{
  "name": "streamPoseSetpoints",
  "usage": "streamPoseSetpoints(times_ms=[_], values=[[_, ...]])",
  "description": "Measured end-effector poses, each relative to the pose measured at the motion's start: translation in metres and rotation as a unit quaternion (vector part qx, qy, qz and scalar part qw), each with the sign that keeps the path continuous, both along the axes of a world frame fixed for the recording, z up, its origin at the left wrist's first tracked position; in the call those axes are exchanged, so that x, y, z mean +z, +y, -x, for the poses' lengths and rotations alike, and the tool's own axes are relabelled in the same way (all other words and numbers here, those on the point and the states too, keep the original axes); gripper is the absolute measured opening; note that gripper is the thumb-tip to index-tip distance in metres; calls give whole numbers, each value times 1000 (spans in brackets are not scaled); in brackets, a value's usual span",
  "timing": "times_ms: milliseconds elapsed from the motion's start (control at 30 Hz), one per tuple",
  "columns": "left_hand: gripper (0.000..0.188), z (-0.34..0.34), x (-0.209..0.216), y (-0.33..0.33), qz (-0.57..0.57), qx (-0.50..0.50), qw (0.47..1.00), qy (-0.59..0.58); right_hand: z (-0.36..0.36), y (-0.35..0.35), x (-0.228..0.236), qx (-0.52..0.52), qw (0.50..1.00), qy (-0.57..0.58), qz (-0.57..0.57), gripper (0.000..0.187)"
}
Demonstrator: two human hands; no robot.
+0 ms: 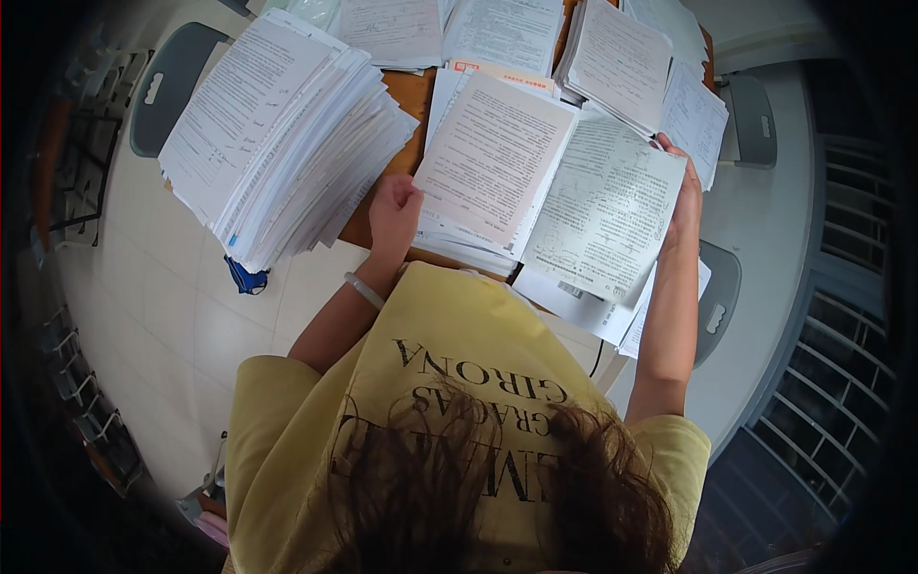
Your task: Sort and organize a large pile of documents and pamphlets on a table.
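My right hand (683, 191) grips the far right edge of a printed sheet (602, 215), which bows upward and catches the light. A small dark thing shows by its fingertips, too small to name. Left of that sheet lies a stack of printed papers (497, 158), its top page covered in dense text. My left hand (394, 218) is curled into a fist at the left edge of this stack, and nothing shows sticking out of it. A pale bangle (364, 290) sits on the left wrist.
A tall, leaning pile of papers (277, 124) stands at the left of the wooden table (413, 91). More paper stacks (617, 62) line the far side. Grey chairs (177, 91) stand around, and a blue object (246, 277) is below the left pile.
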State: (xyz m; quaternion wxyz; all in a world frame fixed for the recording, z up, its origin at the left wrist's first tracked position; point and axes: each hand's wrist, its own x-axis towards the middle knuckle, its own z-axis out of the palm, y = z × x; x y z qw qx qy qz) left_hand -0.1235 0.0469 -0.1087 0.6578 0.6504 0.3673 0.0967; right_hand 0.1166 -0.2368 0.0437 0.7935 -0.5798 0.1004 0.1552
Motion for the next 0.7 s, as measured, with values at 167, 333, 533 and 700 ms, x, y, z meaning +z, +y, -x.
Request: streamPoseSetpoints(times_ms=[167,333,533,700], values=[[38,9,32,-26,288,-239,911,173,8,4,15,18,995,-83,45,13],[49,4,8,-45,460,-273,803,263,24,23,45,34,983,-135,117,15],[48,-1,-10,-76,621,-140,745,197,40,34,62,44,981,-136,131,17],[37,-2,18,-85,641,-19,761,97,40,25,62,46,978,-143,142,17]])
